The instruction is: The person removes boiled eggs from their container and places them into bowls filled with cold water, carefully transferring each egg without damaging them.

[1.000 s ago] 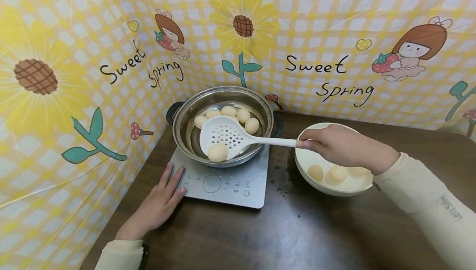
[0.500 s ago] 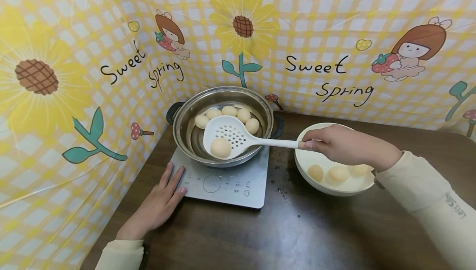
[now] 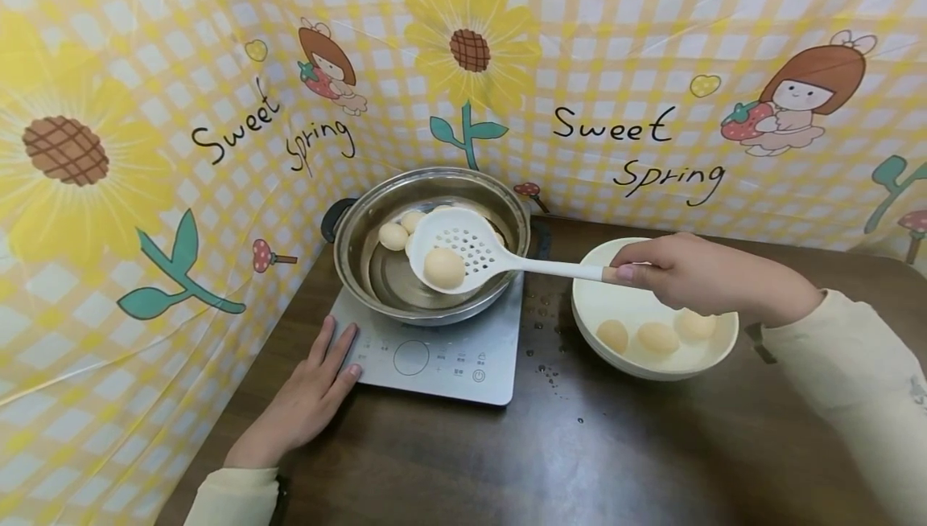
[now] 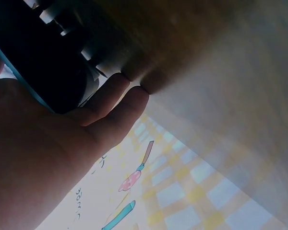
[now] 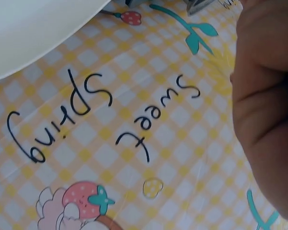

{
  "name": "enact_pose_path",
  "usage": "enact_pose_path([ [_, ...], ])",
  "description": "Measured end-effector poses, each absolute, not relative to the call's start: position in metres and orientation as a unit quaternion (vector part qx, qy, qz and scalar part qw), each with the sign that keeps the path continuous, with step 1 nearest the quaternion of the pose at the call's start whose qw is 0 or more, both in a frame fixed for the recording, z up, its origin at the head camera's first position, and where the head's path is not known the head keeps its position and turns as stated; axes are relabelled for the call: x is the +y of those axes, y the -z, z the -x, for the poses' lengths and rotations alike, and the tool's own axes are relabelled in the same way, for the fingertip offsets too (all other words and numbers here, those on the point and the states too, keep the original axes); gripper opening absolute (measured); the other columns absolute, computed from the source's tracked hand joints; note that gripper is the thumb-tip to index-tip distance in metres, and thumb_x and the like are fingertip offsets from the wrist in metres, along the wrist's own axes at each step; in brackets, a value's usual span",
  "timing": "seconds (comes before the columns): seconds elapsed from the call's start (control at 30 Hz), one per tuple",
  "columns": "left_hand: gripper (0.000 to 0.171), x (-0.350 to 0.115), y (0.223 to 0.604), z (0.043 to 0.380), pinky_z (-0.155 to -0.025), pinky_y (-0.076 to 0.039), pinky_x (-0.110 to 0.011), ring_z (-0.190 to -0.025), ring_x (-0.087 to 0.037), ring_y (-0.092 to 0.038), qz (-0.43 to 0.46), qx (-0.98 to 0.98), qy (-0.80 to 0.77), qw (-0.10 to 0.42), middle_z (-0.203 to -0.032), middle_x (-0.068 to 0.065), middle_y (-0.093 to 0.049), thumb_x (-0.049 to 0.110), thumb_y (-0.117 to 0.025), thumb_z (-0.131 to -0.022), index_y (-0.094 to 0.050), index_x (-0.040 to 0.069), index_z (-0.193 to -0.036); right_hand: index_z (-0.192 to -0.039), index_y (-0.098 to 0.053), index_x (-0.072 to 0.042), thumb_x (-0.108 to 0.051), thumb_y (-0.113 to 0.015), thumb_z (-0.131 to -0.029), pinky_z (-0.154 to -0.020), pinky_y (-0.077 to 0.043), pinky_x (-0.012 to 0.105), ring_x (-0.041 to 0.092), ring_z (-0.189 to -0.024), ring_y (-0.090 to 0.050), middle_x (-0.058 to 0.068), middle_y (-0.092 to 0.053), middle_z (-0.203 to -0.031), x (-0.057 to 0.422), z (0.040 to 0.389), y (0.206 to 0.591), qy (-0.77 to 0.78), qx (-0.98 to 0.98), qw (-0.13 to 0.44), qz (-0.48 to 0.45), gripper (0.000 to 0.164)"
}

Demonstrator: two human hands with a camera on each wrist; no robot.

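My right hand [image 3: 717,277] grips the end of a white slotted spoon [image 3: 474,248] by its handle. One pale brown egg [image 3: 444,269] lies in the spoon's bowl, above the steel pot [image 3: 358,224]. Several eggs [image 3: 393,236] lie in the pot, partly hidden behind the spoon. Fingers straight, my left hand [image 3: 304,401] rests against the left edge of the white induction cooker [image 3: 434,377] under the pot. The left wrist view shows that left hand [image 4: 53,139] beside the cooker's dark underside [image 4: 43,57]. Only part of the right hand [image 5: 269,110] shows in the right wrist view.
A white bowl [image 3: 604,297] holding three eggs [image 3: 657,338] stands right of the pot, below my right hand. Water drops [image 3: 546,369] dot the brown table [image 3: 449,462]. A yellow checked cloth [image 3: 623,19] covers the walls behind and at left.
The spoon with its egg has risen and shifted right and away from the pot's near rim. My right hand has moved right with it. The left hand stays put.
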State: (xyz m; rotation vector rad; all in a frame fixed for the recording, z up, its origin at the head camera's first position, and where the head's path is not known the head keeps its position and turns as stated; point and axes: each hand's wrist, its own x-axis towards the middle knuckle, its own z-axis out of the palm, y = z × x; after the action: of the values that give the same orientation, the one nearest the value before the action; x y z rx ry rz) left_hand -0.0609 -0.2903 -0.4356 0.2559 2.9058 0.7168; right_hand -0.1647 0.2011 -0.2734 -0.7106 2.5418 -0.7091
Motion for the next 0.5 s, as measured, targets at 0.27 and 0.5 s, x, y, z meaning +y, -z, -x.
enact_pose_path([
  [0.27,0.064,-0.29,0.436,0.06,-0.102,-0.023,-0.077,-0.142,-0.06,-0.017,-0.084,0.965,-0.237,0.071,-0.167,-0.02,0.007,0.042,-0.036,-0.111,-0.016,0.011,-0.163,-0.109,-0.07,-0.023,-0.047,-0.054,-0.104,-0.057,-0.04,0.031,0.015,-0.063,-0.045,0.002,-0.046,-0.077,0.225,0.157,0.264,0.284,0.905,0.237,0.209,0.029],
  [0.5,0.064,-0.289,0.435,0.06,-0.103,-0.023,-0.076,-0.142,-0.058,-0.017,-0.084,0.966,-0.236,0.071,-0.167,-0.021,0.007,0.042,-0.036,-0.111,-0.016,0.01,-0.163,-0.115,-0.07,-0.02,-0.047,-0.053,-0.104,-0.06,-0.043,0.031,0.015,-0.066,-0.045,0.003,-0.054,-0.085,0.249,0.15,0.262,0.288,0.906,0.243,0.19,0.033],
])
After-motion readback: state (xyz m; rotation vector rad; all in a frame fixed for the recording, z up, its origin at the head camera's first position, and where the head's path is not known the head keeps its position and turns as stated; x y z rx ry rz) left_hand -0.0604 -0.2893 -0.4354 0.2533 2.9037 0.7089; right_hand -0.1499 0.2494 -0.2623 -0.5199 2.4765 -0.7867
